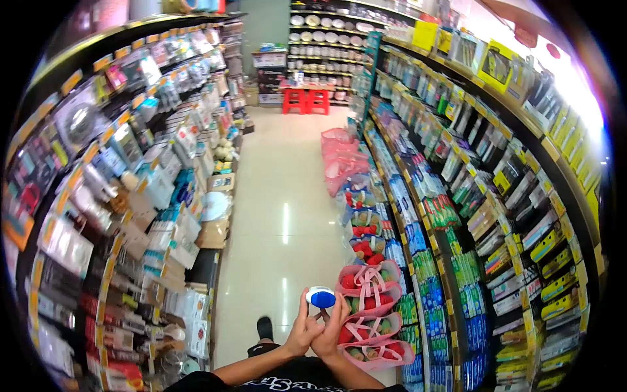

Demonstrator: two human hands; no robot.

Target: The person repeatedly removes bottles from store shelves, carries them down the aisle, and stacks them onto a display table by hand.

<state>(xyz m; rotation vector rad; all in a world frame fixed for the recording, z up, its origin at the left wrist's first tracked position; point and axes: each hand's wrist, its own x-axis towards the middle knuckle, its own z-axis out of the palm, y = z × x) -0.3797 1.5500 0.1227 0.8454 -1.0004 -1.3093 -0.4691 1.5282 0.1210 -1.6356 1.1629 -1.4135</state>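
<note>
A small white object with a blue oval face (322,298) is held up between both hands in front of the body. My left hand (304,330) has its fingers pressed against the object's left side. On the right side, the fingers of my right hand (333,325) are closed round it. The two hands touch below the object. Close beside my right hand are pink bags (369,277) with red and green items inside.
Shelves of packaged goods line the left (130,196) and right (457,215). Pink bags and red items stand along the right shelf's foot. Red stools (305,101) and shelves of dishes (330,39) are at the aisle's far end. A shoe (264,328) shows below.
</note>
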